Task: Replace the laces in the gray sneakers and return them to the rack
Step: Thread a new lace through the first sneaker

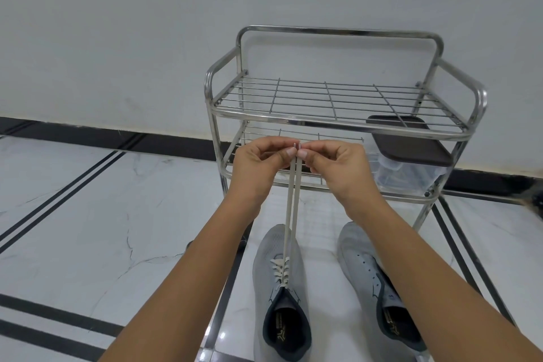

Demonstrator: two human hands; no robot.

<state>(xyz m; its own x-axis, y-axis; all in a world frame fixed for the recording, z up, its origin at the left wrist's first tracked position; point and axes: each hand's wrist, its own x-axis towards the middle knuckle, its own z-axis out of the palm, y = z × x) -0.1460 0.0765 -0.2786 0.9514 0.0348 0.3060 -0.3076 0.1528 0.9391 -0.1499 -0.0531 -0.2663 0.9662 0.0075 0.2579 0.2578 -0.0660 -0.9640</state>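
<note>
Sneakers sat side by side on the floor before the rack. The left shoe was laced; the right shoe had bare eyelets. Left hand and right hand each pinched a lace end, pulled taut. Uneven pulling could leave mismatched ends or lift the shoe.

Two gray sneakers sit below the two hands, left hand and right hand; one is laced, one has bare eyelets. Two lace ends rise to the fingertips. Behind the hands stands one metal rack with two shelves, holding one dark tray and one clear container.
</note>
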